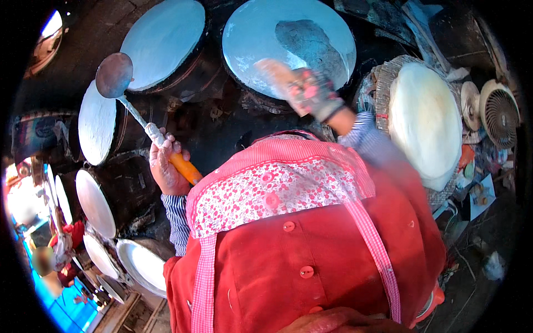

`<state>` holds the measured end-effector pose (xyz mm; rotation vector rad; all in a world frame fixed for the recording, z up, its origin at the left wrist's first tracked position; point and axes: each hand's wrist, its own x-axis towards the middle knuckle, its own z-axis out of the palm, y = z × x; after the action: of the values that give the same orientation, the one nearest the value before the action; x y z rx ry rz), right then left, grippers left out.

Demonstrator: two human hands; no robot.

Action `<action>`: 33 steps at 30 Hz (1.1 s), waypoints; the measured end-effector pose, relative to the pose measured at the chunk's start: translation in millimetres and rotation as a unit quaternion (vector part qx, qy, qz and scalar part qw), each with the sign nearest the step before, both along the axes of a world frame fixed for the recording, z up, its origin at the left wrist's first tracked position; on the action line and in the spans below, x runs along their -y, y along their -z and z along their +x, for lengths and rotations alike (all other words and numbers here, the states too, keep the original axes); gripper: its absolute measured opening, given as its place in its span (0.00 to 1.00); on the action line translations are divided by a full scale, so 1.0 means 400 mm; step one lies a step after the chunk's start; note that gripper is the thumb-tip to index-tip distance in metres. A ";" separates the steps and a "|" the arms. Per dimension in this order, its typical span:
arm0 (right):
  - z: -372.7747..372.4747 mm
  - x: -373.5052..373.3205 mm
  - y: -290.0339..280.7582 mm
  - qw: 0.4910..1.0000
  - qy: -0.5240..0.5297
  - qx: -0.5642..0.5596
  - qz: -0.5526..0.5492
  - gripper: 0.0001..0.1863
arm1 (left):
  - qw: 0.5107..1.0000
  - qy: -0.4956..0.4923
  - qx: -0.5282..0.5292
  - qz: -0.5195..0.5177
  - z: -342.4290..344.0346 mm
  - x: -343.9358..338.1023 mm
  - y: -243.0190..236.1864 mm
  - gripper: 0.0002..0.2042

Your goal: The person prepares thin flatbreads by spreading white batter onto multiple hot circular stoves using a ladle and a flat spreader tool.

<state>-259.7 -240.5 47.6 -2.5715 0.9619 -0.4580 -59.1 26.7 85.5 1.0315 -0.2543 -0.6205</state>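
Ladle [152, 132]: held by its handle [185, 168] in your left grip [167, 167], bowl [114, 75] forward. Your right grip [290, 84], blurred, is over the grey-patched, round white surface [250, 33]; its opening cannot be determined.

You were in what looked like a rough food workshop: round white-topped griddles [164, 44] crowded you, a long ladle [114, 75] rose, a pale pile [425, 119] lay on woven matting [383, 91]!

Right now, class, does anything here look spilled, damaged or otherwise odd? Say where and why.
The round griddle at top centre looks odd: a rough, dark grey patch interrupts its otherwise pale surface. Whether that is damage, I cannot tell.
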 end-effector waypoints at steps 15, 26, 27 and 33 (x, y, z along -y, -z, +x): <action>-0.090 0.169 -0.028 0.973 0.214 -0.076 0.030 0.22 | 0.999 0.003 -0.020 0.030 0.021 -0.050 0.032 0.14; -0.151 0.336 0.021 0.982 0.186 0.002 0.039 0.18 | 0.999 -0.010 0.006 0.046 -0.017 -0.029 0.021 0.15; -0.151 0.333 0.024 0.972 0.181 0.063 0.137 0.18 | 0.999 -0.020 0.004 0.049 -0.034 -0.024 0.020 0.15; -0.156 0.174 -0.018 0.992 0.030 -0.101 0.072 0.23 | 0.999 -0.040 -0.006 0.034 -0.100 0.002 0.029 0.16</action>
<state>-322.0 -310.1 54.7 -2.4969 1.0990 -0.1391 -98.9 25.9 74.0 1.0980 -0.1808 -0.5664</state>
